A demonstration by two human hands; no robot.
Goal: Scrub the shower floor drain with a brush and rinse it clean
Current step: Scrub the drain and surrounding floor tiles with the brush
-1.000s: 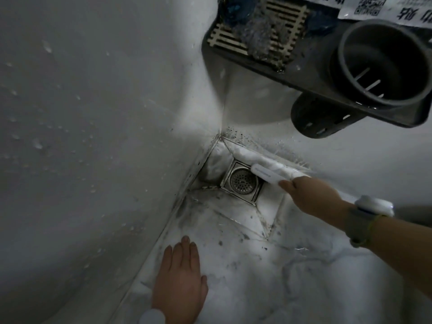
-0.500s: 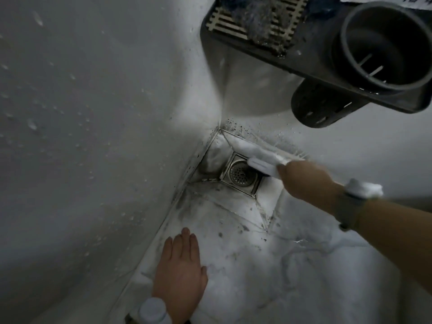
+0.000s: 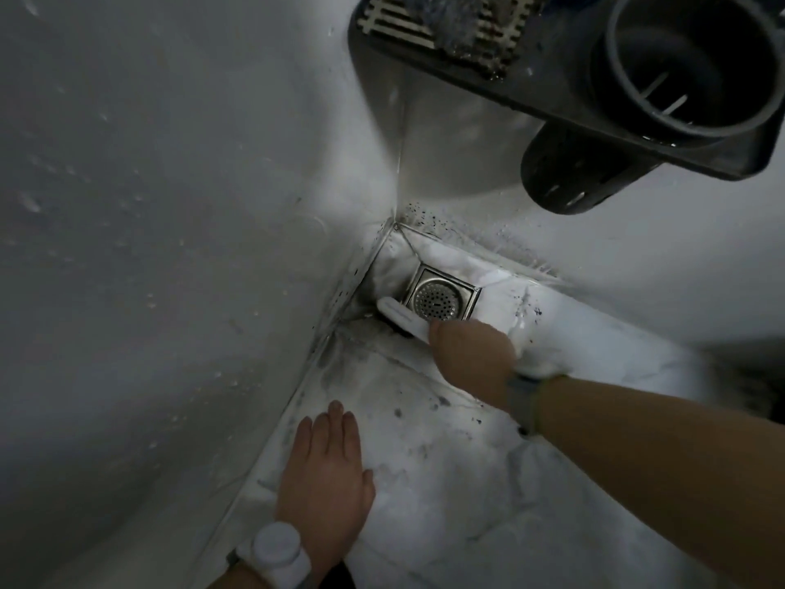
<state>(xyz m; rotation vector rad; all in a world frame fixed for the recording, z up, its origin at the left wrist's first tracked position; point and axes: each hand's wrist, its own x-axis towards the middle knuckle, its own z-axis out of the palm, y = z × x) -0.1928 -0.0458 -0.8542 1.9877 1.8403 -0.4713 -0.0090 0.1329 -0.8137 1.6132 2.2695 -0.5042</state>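
Note:
A square metal floor drain [image 3: 441,296] with a round perforated strainer sits in the corner of the shower floor. My right hand [image 3: 469,357] grips a white brush [image 3: 401,317], whose head lies along the drain's near-left edge, touching the floor. My left hand [image 3: 325,465] rests flat on the marble floor, fingers together, near the left wall. It holds nothing. Both wrists carry white bands.
A dark wall-mounted rack [image 3: 565,78] with a slatted tray and a round cup holder [image 3: 688,61] overhangs the corner at the top right. White walls close in on the left and back. Dark grime spots the floor [image 3: 424,418] and the wall seams.
The brush has swung from the drain's far-right side to its near-left edge, with my right hand moving down and left. My left hand has stayed flat on the floor.

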